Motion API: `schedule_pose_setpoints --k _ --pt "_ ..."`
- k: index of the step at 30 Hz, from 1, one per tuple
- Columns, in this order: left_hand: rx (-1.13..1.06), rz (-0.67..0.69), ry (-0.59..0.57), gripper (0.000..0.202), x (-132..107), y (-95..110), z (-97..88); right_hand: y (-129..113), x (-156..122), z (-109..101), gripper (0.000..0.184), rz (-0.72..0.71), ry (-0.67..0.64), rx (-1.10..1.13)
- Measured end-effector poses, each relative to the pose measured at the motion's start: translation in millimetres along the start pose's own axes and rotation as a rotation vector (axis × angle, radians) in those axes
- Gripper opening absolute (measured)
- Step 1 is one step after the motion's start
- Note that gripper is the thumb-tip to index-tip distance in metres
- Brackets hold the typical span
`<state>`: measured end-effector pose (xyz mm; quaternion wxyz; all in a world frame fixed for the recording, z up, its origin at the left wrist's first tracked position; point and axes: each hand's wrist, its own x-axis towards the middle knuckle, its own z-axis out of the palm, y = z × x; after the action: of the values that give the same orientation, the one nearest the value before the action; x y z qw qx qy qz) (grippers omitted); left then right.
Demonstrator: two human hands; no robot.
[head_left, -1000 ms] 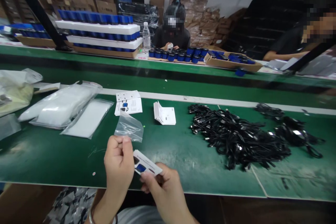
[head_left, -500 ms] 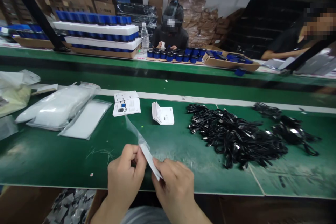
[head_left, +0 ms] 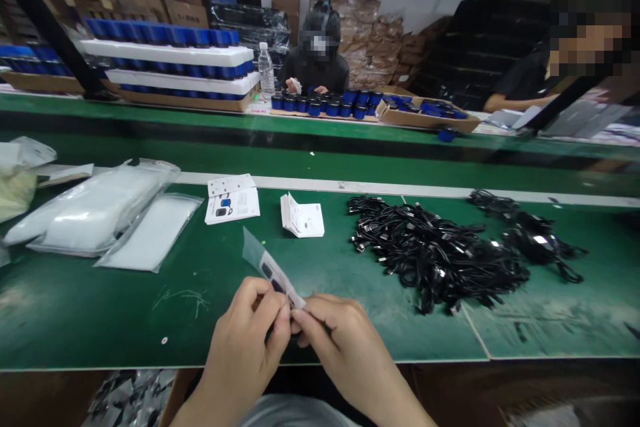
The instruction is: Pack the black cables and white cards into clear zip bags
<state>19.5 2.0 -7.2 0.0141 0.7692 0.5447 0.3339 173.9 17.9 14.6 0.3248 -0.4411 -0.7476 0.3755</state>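
Observation:
A clear plastic bag (head_left: 253, 251) with a folded printed leaflet (head_left: 274, 272) inside is held tilted above the green table. My left hand (head_left: 253, 323) pinches its lower end from the left, fingers closed. My right hand (head_left: 343, 327) grips the lower right corner between thumb and fingers, close against the left. Beyond the hands stand a small stack of folded leaflets (head_left: 306, 219) and a flatter pile of printed leaflets (head_left: 233, 200). To the right lies a heap of black cables (head_left: 430, 253).
Packs of white plastic bags (head_left: 150, 230) lie at the left. Below the table edge, an open box (head_left: 133, 393) contains small bagged items. Across the bench sits a person (head_left: 320, 53) behind blue jars (head_left: 320, 105); another person (head_left: 530, 80) is at the right. A bottle (head_left: 266, 70) stands there.
The bag has turned so the leaflet's printed face shows. My hands have come closer together at its lower end. The whole view has shifted slightly.

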Motion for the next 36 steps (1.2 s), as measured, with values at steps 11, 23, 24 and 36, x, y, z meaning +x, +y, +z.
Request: schedule_pose_setpoints --k 11,23,24,36 --pt "-0.172 0.068 -0.17 0.011 -2.6 8.0 2.6 28.4 17.1 24.7 0.013 0.235 0.14 0.278" --pt "-0.205 -0.272 -0.4 0.021 5.6 -11.9 26.4 55.7 30.9 -120.3 0.022 0.253 0.401 -0.596" --pt "-0.205 -0.279 -0.414 0.021 6.3 -12.5 27.9 64.4 37.3 -134.0 0.021 0.284 0.436 -0.645" --pt "-0.15 -0.341 -0.32 0.026 8.0 -2.8 31.9 99.5 66.0 -180.0 0.02 0.3 0.441 -0.519"
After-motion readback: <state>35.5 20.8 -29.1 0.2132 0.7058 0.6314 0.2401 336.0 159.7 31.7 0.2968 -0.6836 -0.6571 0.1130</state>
